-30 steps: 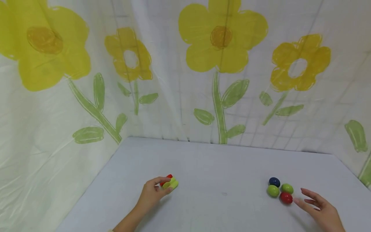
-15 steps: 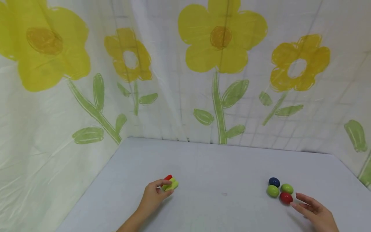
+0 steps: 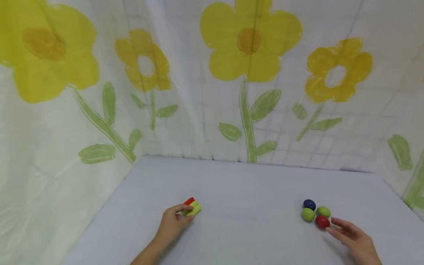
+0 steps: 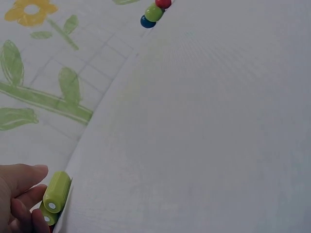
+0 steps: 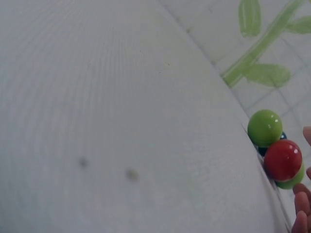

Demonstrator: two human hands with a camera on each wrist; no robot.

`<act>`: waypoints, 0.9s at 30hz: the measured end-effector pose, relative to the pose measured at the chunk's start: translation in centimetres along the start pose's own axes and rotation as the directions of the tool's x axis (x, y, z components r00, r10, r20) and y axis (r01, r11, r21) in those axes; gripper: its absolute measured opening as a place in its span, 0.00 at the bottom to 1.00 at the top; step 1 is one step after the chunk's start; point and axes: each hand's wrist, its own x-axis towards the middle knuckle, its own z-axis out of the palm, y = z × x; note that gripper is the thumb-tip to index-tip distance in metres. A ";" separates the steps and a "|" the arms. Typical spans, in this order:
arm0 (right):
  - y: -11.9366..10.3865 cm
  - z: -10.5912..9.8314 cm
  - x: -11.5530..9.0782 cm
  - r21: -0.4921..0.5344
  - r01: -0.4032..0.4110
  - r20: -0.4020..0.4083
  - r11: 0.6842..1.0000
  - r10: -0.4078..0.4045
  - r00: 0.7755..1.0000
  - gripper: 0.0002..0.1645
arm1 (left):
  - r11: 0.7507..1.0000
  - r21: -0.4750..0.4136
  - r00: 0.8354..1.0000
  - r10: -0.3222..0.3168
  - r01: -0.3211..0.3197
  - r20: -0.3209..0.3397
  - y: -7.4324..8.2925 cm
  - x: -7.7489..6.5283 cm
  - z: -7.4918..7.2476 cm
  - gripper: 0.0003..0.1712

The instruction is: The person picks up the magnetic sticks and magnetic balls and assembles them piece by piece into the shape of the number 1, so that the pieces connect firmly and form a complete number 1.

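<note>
My left hand [image 3: 174,221] is at a small cluster of short bars on the left of the table. One bar is red [image 3: 189,201]; two are lime green and ridged, and the nearer green bar [image 4: 57,191] has a white dot on its end. The fingertips lie right at the green bars, with the thumb apart from them in the left wrist view. On the right, my right hand [image 3: 355,239] has loosely bent fingers beside a glossy red egg-shaped ball [image 3: 322,222]. Behind it sit two green balls [image 3: 307,214] and a dark blue ball [image 3: 309,204].
A white-covered table [image 3: 245,221] spans the space between the hands. At its back and left edges hangs a pale curtain [image 3: 185,121] with yellow flowers and green leaves.
My right hand has moved left, closer to the red ball. The left hand has stayed at the bars, which now show more evenly side by side. The head view has shifted slightly.
</note>
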 end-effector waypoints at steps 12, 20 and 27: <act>-0.4 0.4 -0.2 -0.050 0.006 -0.086 0.999 -0.010 0.996 0.54 | 0.986 0.159 0.997 0.065 -0.056 -0.048 -0.3 -0.2 0.5 0.12; -0.7 0.9 -0.6 -0.047 0.023 -0.145 0.999 -0.030 0.989 0.52 | 0.948 0.283 0.984 0.169 -0.145 -0.061 -0.4 -0.3 1.0 0.12; -0.9 2.3 -0.3 0.020 -0.019 -0.219 1.000 0.023 0.976 0.52 | 0.928 0.332 0.979 0.196 -0.169 -0.051 -0.5 -0.4 0.9 0.13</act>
